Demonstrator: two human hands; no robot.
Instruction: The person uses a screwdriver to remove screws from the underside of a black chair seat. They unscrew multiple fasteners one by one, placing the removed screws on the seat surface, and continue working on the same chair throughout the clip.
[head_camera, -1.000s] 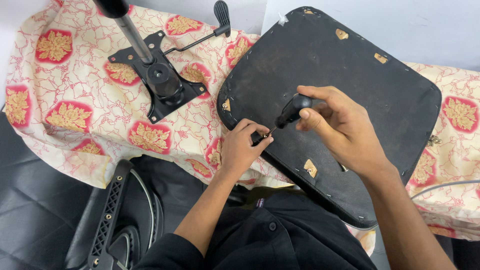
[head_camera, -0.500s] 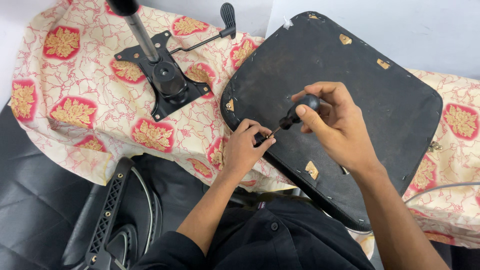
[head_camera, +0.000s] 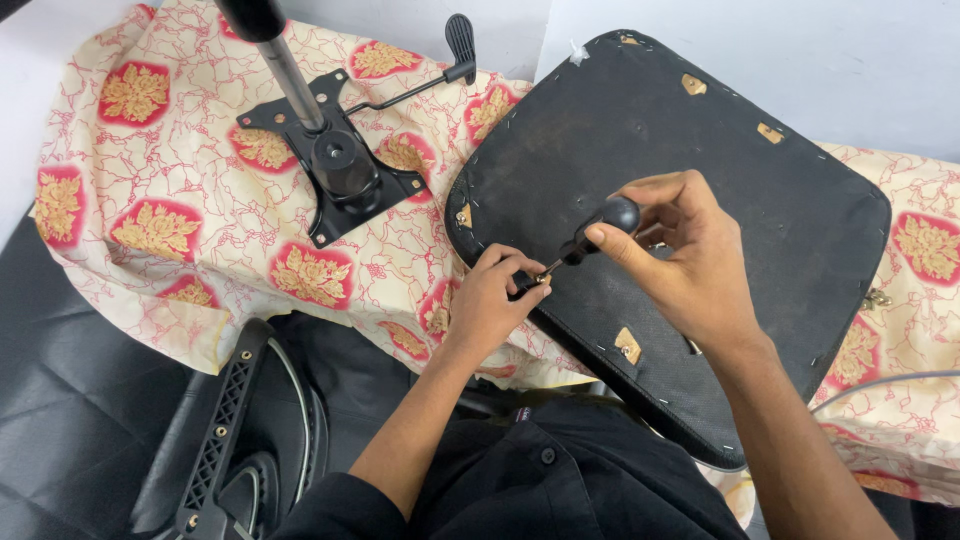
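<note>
Gripping a black-handled screwdriver (head_camera: 590, 233) in my closed right hand (head_camera: 680, 255), I slant its shaft down-left to a screw pinched in my left hand (head_camera: 490, 300) fingertips, at the upturned seat base (head_camera: 720, 190)'s near edge.

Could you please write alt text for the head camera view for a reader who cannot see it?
A right hand holds a black-handled screwdriver to the black upturned chair seat while the left hand steadies its tip. A black metal chair mechanism lies on floral cloth.
</note>
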